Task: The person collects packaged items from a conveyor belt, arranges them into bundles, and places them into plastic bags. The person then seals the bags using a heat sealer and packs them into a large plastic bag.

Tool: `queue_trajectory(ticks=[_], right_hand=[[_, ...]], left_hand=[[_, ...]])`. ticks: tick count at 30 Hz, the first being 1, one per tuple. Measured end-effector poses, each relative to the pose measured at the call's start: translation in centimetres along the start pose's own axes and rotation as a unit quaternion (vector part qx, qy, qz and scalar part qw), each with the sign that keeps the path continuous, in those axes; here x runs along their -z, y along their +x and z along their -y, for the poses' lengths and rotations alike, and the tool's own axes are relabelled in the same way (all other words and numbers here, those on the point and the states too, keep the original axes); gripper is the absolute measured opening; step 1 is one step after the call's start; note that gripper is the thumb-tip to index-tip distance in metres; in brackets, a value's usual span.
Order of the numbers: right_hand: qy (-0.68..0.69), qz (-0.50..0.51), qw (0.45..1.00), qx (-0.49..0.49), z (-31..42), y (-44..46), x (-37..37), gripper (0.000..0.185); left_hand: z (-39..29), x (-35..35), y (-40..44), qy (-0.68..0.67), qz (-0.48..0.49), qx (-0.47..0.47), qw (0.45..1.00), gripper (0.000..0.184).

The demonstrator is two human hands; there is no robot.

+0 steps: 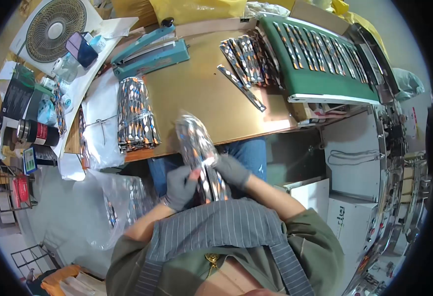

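Observation:
A bundle of patterned strips in clear wrap is held upright between my gloved hands, over my lap at the table's front edge. My left hand closes on its left side, low down. On its right side my right hand has its fingers wrapped against the bundle. A larger stack of similar strips lies on the table to the left. Loose strips are piled at the back right, with one single strip lying diagonally in front of them.
A teal long-arm device stands at the back left, near a fan and a dark flask. At the right, a green conveyor bears a row of strips. A clear bag hangs below the table at the left.

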State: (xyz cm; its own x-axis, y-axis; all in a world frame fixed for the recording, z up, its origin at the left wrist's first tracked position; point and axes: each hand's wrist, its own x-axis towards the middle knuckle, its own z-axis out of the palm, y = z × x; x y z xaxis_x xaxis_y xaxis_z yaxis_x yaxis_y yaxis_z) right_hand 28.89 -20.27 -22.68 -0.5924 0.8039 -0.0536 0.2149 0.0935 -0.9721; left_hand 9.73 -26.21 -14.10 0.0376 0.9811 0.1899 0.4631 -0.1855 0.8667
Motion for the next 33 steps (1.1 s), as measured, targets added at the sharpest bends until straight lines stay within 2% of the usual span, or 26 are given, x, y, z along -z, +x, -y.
queue_trajectory(ticks=[1, 2, 3, 4, 5, 6, 7, 8, 9, 10, 11, 12, 13, 14, 15, 18, 19, 20, 22, 23, 24, 26, 28, 29, 31, 33], right_hand=[[-0.147, -0.076, 0.986, -0.034, 4.5, 1.8, 2.5, 0.051], [-0.289, -0.145, 0.944, -0.066, 9.5, 3.7, 5.1, 0.047], [-0.376, -0.233, 0.897, 0.000, 10.0, 5.8, 6.4, 0.043], [-0.343, -0.286, 0.882, 0.150, 12.0, 7.4, 7.5, 0.030], [-0.314, -0.281, 0.888, 0.185, 14.4, 8.7, 7.8, 0.020], [-0.314, -0.278, 0.885, 0.203, 18.4, 8.3, 7.9, 0.013], [-0.312, -0.286, 0.874, 0.238, 19.6, 9.0, 8.5, 0.013], [-0.333, -0.276, 0.869, 0.242, 20.1, 10.1, 9.7, 0.014], [-0.398, -0.267, 0.856, 0.194, 20.2, 11.3, 10.8, 0.017], [-0.449, -0.243, 0.855, 0.097, 20.0, 13.2, 12.6, 0.018], [-0.460, -0.149, 0.871, 0.089, 19.2, 14.8, 15.4, 0.017], [-0.418, -0.169, 0.886, 0.103, 20.7, 14.8, 16.2, 0.016], [-0.377, -0.214, 0.895, 0.111, 22.2, 14.5, 16.5, 0.017], [-0.332, -0.257, 0.900, 0.115, 23.3, 14.1, 16.7, 0.018], [-0.271, -0.274, 0.914, 0.127, 24.0, 13.9, 16.9, 0.017], [-0.361, -0.167, 0.917, 0.035, 18.6, 17.6, 19.5, 0.014], [-0.256, -0.136, 0.957, -0.013, 20.7, 16.6, 19.0, 0.010], [-0.174, -0.127, 0.977, -0.005, 21.8, 15.7, 18.9, 0.007], [0.009, -0.155, 0.984, 0.081, 21.3, 14.6, 18.6, 0.006], [-0.026, -0.131, 0.991, 0.023, 20.1, 14.7, 19.1, 0.010], [-0.044, -0.048, 0.993, -0.103, 19.8, 14.8, 19.6, 0.014], [-0.073, -0.045, 0.990, -0.109, 21.1, 14.1, 19.7, 0.017], [-0.090, -0.104, 0.990, 0.036, 23.3, 13.4, 20.8, 0.021], [-0.121, -0.157, 0.969, 0.144, 24.7, 12.7, 20.3, 0.035], [-0.334, -0.231, 0.859, 0.313, 27.1, 11.7, 16.7, 0.037], [-0.438, -0.185, 0.802, 0.362, 26.5, 12.7, 14.0, 0.035]], left_hand=[[-1.3, 0.4, 2.6, -0.046, -0.029, -0.021, 0.998, 0.034], [-4.6, 2.0, 5.4, 0.005, -0.032, -0.026, 0.999, 0.027], [-5.5, 2.5, 8.0, 0.072, -0.056, -0.085, 0.992, 0.020], [-5.1, 3.0, 10.1, 0.115, -0.071, -0.081, 0.988, 0.018], [-6.6, 4.1, 12.1, 0.102, -0.092, -0.066, 0.988, 0.017], [-5.8, 5.3, 14.4, 0.064, -0.122, -0.045, 0.989, 0.018], [-6.4, 7.6, 16.5, 0.103, -0.155, -0.097, 0.978, 0.019], [-6.2, 9.2, 18.3, 0.147, -0.136, -0.020, 0.980, 0.022], [-2.9, 10.6, 20.2, 0.249, -0.144, -0.126, 0.949, 0.025], [-3.1, 11.5, 21.3, 0.228, -0.018, -0.025, 0.973, 0.024], [-4.0, 12.1, 22.2, 0.198, 0.109, 0.073, 0.971, 0.022], [-4.8, 12.6, 22.9, 0.162, 0.234, 0.167, 0.944, 0.021], [-5.5, 12.4, 23.5, 0.198, 0.117, 0.060, 0.971, 0.022], [-6.1, 11.9, 23.7, 0.230, -0.002, -0.045, 0.972, 0.024], [-6.3, 11.6, 23.8, 0.255, -0.117, -0.147, 0.949, 0.025], [-5.8, 12.1, 25.8, 0.229, 0.081, -0.027, 0.970, 0.027], [-6.2, 12.4, 25.7, 0.188, 0.070, -0.045, 0.979, 0.027], [-6.9, 12.6, 25.0, 0.145, 0.058, -0.062, 0.986, 0.029], [-7.6, 12.9, 23.9, 0.060, 0.035, -0.091, 0.993, 0.035], [-6.6, 13.1, 24.0, 0.036, 0.041, -0.103, 0.993, 0.038], [-6.5, 12.9, 23.8, 0.042, 0.078, -0.046, 0.995, 0.037], [-7.3, 12.6, 23.0, 0.052, 0.142, 0.061, 0.987, 0.037], [-9.3, 13.1, 22.0, -0.021, 0.106, 0.018, 0.994, 0.034], [-10.5, 13.5, 21.6, -0.050, 0.104, 0.016, 0.993, 0.033], [-12.3, 14.0, 20.9, -0.096, 0.104, 0.021, 0.990, 0.032], [-13.7, 14.1, 20.5, -0.130, 0.114, 0.032, 0.984, 0.030]])
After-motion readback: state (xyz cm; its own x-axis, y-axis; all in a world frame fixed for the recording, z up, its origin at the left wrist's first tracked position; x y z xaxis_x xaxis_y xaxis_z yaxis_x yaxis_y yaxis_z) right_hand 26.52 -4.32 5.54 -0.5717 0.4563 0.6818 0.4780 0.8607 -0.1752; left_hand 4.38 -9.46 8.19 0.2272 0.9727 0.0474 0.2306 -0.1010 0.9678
